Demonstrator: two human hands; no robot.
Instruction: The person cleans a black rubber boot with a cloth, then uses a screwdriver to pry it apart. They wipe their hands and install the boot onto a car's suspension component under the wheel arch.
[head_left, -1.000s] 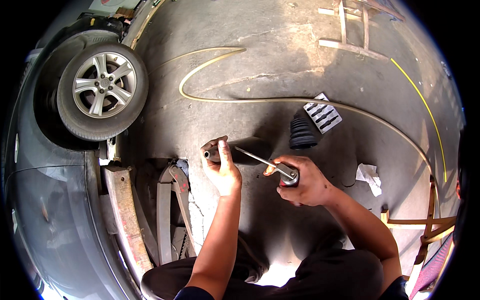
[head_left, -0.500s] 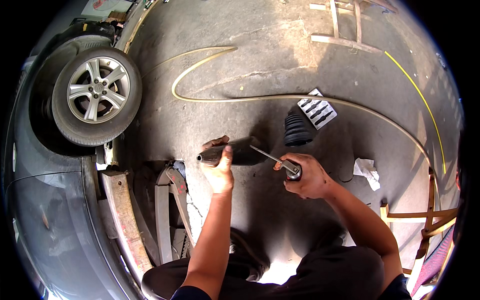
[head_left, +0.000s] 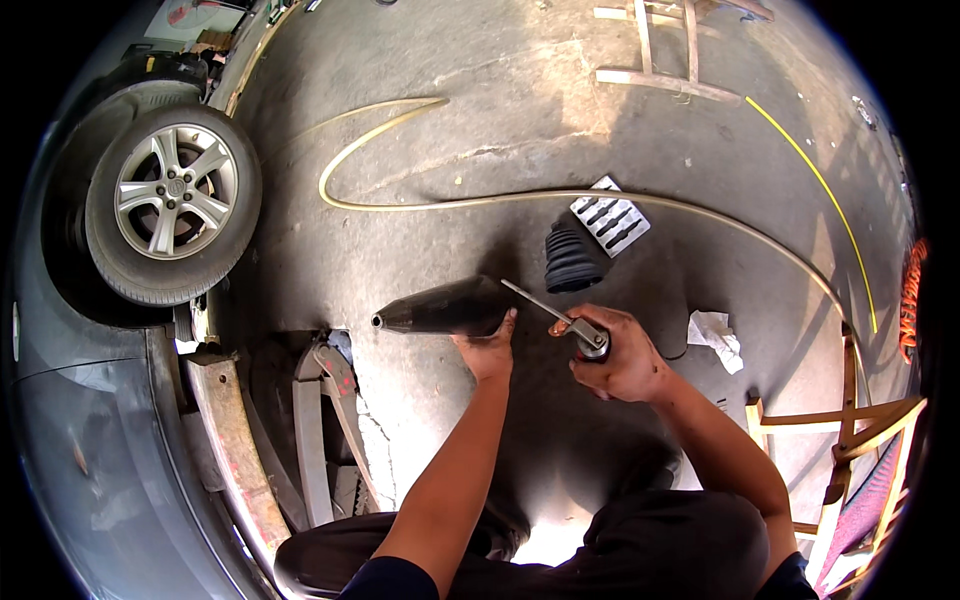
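Steadying the tapered black cone (head_left: 445,307) from below, L hand (head_left: 487,352) has its grip cupped at the wide end, thumb up by the rim, fingers mostly hidden underneath; prob. held so the upper side is free & the narrow, open tip points L, away from the R hand (head_left: 628,358). Cone's held above the concrete floor (head_left: 480,130), roughly horiz. R grip is wrapped snugly round a pump oil can (head_left: 594,346), its thin spout (head_left: 536,301) angled up-L, tip right by the cone's wide end; can't tell if touching. Prob. angled thus to reach w/o the hands bumping. Just past: ribbed rubber boot (head_left: 568,262) & white tray (head_left: 634,232) w/ slim dark pcs. Hose (head_left: 450,205) snakes across behind, crumpled paper (head_left: 714,338) to the R. On the L, car wheel (head_left: 172,192) & floor jack (head_left: 312,425) limit elbow room; wooden chair frame (head_left: 800,422) lower R.
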